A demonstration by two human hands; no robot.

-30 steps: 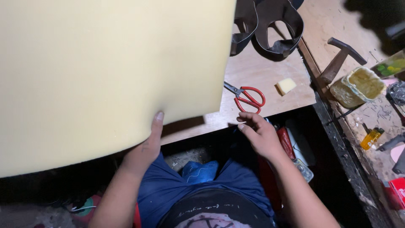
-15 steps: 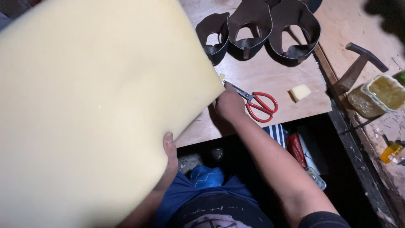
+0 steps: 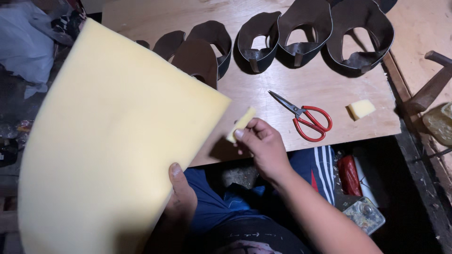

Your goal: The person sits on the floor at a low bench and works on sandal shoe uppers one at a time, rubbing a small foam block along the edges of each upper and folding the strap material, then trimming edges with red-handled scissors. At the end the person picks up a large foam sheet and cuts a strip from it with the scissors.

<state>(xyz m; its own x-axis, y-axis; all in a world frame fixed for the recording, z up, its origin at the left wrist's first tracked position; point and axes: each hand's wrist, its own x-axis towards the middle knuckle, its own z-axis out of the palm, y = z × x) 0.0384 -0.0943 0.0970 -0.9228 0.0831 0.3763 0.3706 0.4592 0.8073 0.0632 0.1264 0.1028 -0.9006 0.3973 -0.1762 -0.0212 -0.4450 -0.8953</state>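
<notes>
A large pale yellow foam sheet [image 3: 108, 141] fills the left of the view, held up at its lower edge by my left hand [image 3: 181, 195]. My right hand [image 3: 263, 146] pinches a small yellow foam piece [image 3: 241, 124] just right of the sheet's corner, above the wooden board [image 3: 301, 94]. Red-handled scissors [image 3: 306, 117] lie on the board to the right of that hand. A second small foam block [image 3: 361, 109] rests further right.
Several dark brown curved leather shoe pieces [image 3: 301, 37] stand in a row along the back of the board. A hammer handle [image 3: 431, 89] and a tub of yellowish paste [image 3: 440, 124] are at the right edge. A small tin [image 3: 363, 215] sits below the board.
The foam sheet has swung left and lower, uncovering the board and the leather pieces. My right hand has picked up a small foam piece near the scissors and lifted it.
</notes>
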